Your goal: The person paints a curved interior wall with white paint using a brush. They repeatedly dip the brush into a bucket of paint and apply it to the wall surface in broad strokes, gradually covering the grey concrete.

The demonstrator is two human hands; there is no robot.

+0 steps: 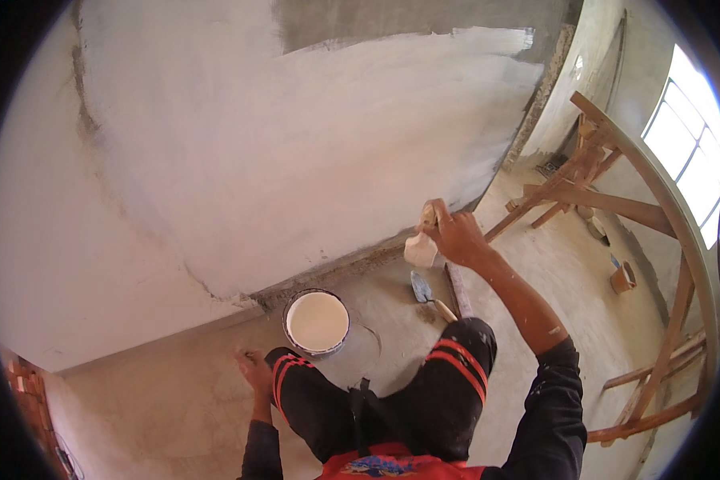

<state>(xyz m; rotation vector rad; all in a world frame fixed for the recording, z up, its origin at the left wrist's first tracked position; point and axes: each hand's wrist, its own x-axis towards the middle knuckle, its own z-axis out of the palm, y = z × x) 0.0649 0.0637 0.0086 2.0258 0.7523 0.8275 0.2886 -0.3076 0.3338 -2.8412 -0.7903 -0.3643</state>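
Right of centre in the frame, the right hand (458, 237) is gripping a paint-soaked brush (422, 246) by its handle, fingers closed around it, with the white-laden head hanging just in front of the base of the white-painted wall (296, 152). In the lower left, the left hand (254, 370) is resting on the concrete floor (176, 400) beside the crouching person's knee; whether its fingers are spread or curled I cannot tell. Between the two hands, a round bucket of white paint (317, 322) is sitting on the floor close to the wall. A small trowel (426, 293) is lying near the right knee. A wooden trestle (616, 200) is standing at the right of the frame, below a bright window (692, 136).
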